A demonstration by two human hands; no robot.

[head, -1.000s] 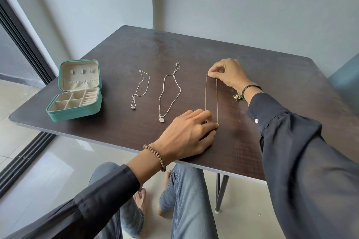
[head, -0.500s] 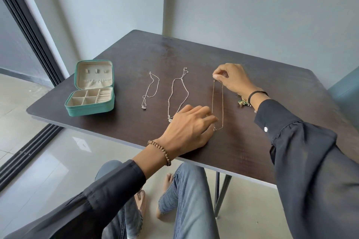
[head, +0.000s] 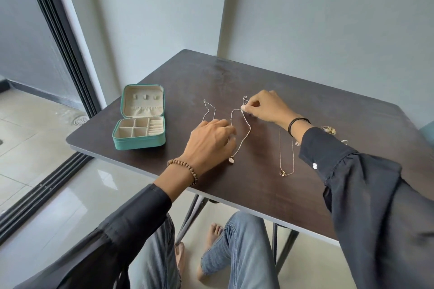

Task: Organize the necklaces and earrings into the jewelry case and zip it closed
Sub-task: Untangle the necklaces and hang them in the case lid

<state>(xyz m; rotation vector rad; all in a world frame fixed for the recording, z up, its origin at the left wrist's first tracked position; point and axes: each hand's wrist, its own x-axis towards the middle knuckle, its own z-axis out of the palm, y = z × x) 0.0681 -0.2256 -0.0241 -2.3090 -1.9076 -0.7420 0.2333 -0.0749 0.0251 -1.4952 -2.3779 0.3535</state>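
Note:
An open teal jewelry case with cream compartments sits at the table's left edge. Three necklaces lie on the dark table. My right hand pinches the top of the middle silver necklace near its clasp. My left hand lies over that chain's left strand, fingertips loosely bent against it, just above the oval pendant. The small silver necklace is partly hidden behind my left hand. The thin gold necklace lies straight below my right wrist. Small gold earrings show just past my right sleeve.
The table's front edge runs close under my left wrist, with my knees and bare feet below it. A dark sliding door frame stands to the left and a grey wall behind. A blue chair edge shows at far right.
My right hand let go of the gold necklace and moved left to pinch the middle necklace's top. My left hand shifted left onto that chain. The view swung right and upward.

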